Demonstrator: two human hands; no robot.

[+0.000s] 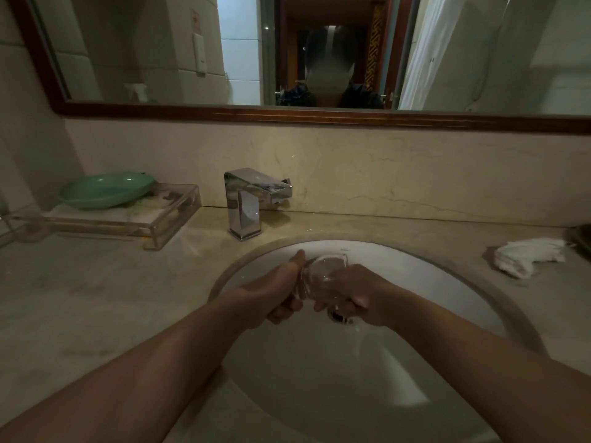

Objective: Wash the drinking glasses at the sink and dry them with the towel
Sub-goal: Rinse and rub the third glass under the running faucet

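A clear drinking glass (323,273) is held over the white sink basin (447,292), above the drain (340,316). My left hand (278,289) grips the glass from the left, thumb stretched along its side. My right hand (355,292) holds it from the right, fingers curled round its lower part. The glass is tilted, its mouth toward the back of the basin. A crumpled white towel (527,255) lies on the counter to the right of the sink.
A chrome faucet (252,199) stands behind the basin to the left; no water stream shows. A clear tray (134,219) with a green dish (105,190) sits on the counter at the left. A wood-framed mirror (287,113) hangs above.
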